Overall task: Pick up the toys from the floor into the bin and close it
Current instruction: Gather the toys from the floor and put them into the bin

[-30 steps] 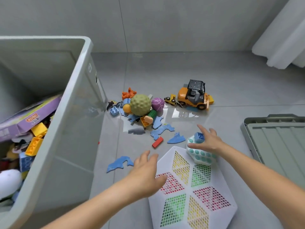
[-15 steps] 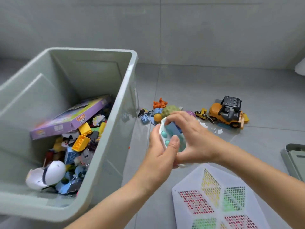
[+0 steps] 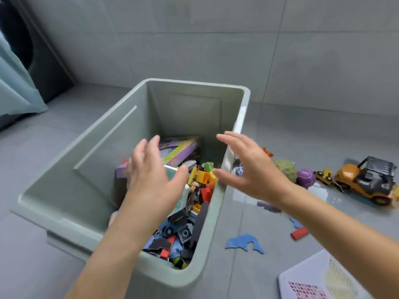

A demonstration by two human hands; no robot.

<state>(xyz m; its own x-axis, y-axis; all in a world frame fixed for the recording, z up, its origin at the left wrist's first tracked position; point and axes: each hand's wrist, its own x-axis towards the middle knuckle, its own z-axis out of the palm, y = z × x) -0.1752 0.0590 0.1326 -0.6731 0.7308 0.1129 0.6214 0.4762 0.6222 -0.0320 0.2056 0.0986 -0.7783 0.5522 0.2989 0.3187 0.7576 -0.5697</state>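
Note:
The grey-green bin (image 3: 82, 169) stands open on the floor, holding bricks, a purple box (image 3: 181, 151) and other toys. My left hand (image 3: 151, 180) hovers over the bin's inside with fingers spread and empty. Beneath it a white and teal bubble toy (image 3: 182, 197) lies among the bricks. My right hand (image 3: 250, 169) is open over the bin's right rim, holding nothing. On the floor to the right lie a green bumpy ball (image 3: 286, 169), a purple ball (image 3: 306, 178), an orange forklift truck (image 3: 367, 182), a blue dolphin piece (image 3: 245, 243) and a red brick (image 3: 300, 233).
A white hexagonal mesh board (image 3: 319, 279) lies at the lower right. A teal curtain (image 3: 15, 83) hangs at the far left. Grey wall tiles stand behind the bin. A small yellow vehicle (image 3: 325, 175) sits beside the truck.
Both hands carried the bubble toy from the floor over the bin and let go of it; it now lies in the bin. The view has swung left.

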